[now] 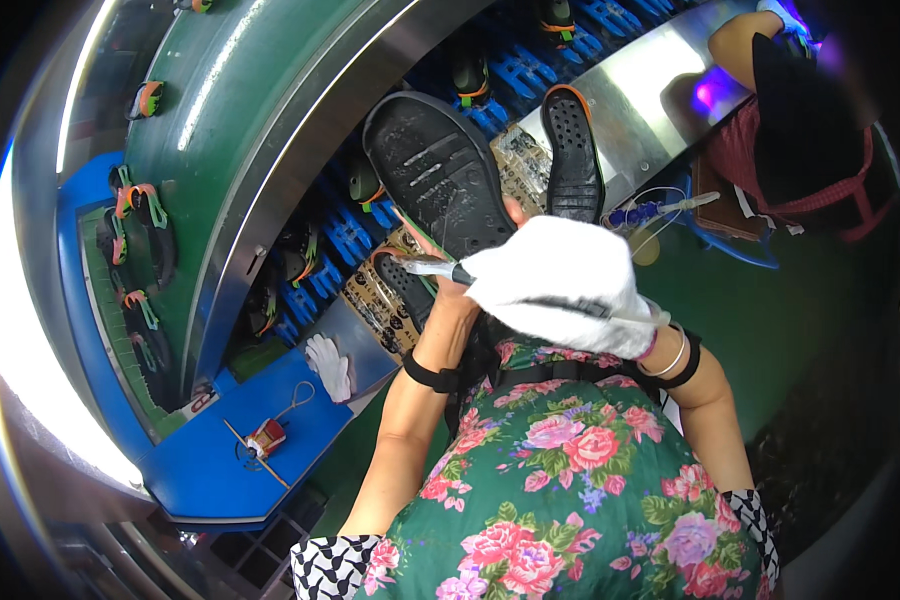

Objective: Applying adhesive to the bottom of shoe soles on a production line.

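My bare left hand (452, 285) grips a large black shoe sole (435, 165) from beneath, with fingers showing at its edges. The sole's face is turned up and looks partly wet and shiny. My right hand (560, 285), in a white cloth glove, is closed around a brush-like tool (430, 265) with a dark stem and a pale, flat end. That end lies by the sole's lower left edge; I cannot tell whether it touches. A perforated black sole (572, 150) with an orange rim lies to the right. Another perforated sole (407, 290) is partly hidden behind my left hand.
A patterned sheet (370, 300) lies under the soles on a metal ledge. Blue racks (340, 235) with shoes run behind it, beside a green conveyor (260, 80). A blue side table (230, 450) bears a white glove (328, 367) and a red pot (266, 438). Another person's arm (735, 50) is at upper right.
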The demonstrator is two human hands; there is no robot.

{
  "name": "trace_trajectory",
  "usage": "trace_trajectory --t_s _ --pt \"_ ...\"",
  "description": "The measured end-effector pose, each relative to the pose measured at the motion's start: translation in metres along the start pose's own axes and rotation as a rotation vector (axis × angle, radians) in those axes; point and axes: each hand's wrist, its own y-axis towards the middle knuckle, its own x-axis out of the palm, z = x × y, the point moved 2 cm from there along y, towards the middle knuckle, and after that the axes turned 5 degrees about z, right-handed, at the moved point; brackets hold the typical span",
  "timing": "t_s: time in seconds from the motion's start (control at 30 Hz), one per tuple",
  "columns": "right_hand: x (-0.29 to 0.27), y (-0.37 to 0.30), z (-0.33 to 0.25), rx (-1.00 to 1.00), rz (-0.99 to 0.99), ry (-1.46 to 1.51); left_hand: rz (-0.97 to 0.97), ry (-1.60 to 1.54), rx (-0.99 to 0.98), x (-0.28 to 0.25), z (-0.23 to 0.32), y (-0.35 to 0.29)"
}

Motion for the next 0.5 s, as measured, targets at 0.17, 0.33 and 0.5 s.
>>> trace_trajectory --t_s 0.17,0.33,0.5 --pt "0.007 -0.020 0.011 -0.013 -0.031 -0.219 -0.113 0.090 -0.003 0.015 0.005 0.004" --pt "0.001 -0.018 0.000 -0.050 -0.039 -0.212 -0.220 -0.023 -0.012 0.023 0.014 0.001" --pt "0.010 -0.026 0.003 -0.015 -0.039 -0.205 -0.122 0.158 0.097 0.024 0.026 0.005"
